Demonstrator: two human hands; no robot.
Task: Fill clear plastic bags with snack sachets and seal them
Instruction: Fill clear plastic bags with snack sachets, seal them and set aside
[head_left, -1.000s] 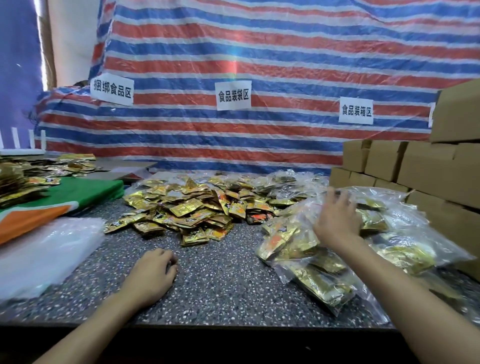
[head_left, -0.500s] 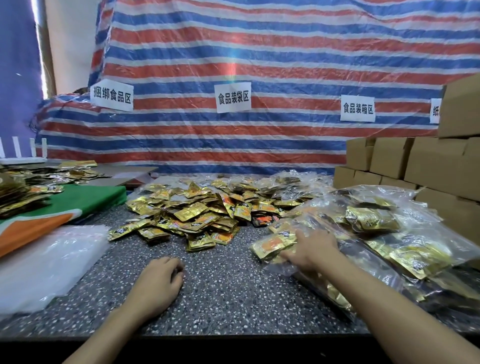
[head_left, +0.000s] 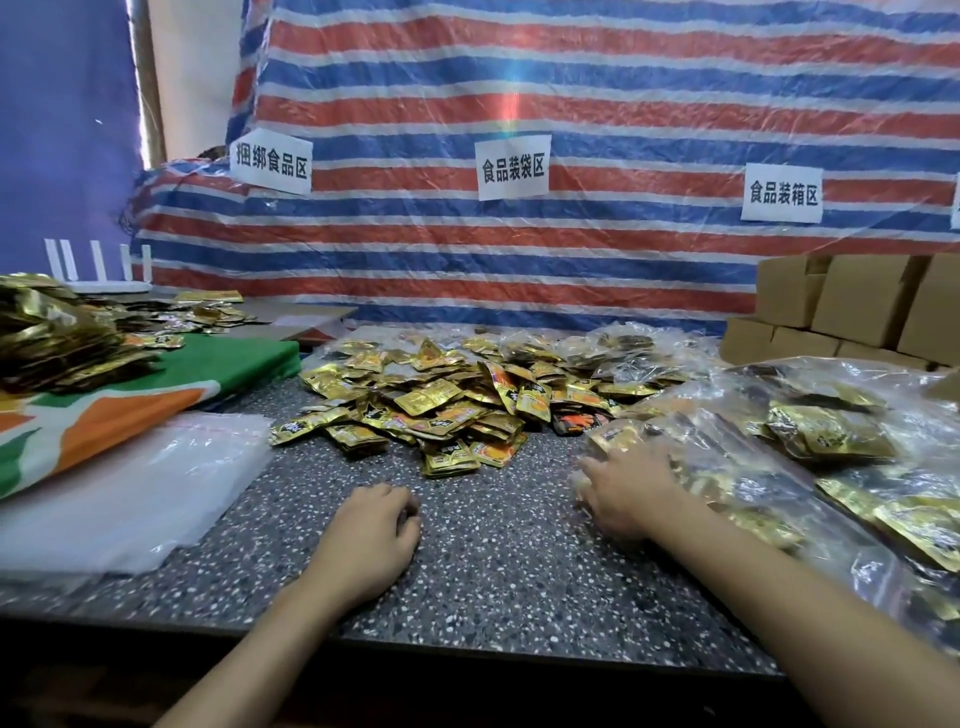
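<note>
So, my right hand (head_left: 626, 493) lies palm down on the left end of a filled clear bag (head_left: 737, 483). Motion blur hides the fingers, so I cannot tell whether they pinch the plastic or only press it flat. The bag's length runs away from that hand, to the right and back toward my side of the table. Its open mouth seems to be the end under my palm, so this hand is the nearer one for sealing. More filled bags (head_left: 831, 431) are heaped beyond it to the right, each showing gold sachets through the film, with cardboard boxes (head_left: 857, 306) stacked behind them. My left hand (head_left: 371, 535) rests on the speckled tabletop (head_left: 493, 582) with its fingers loosely curled, holding nothing and well apart from the right. Ahead of both hands, and between them, sits the loose pile of gold snack sachets (head_left: 441, 410). A flat stack of empty clear bags (head_left: 119, 493) lies to the left of my left hand, so that hand would reach it first.
</note>
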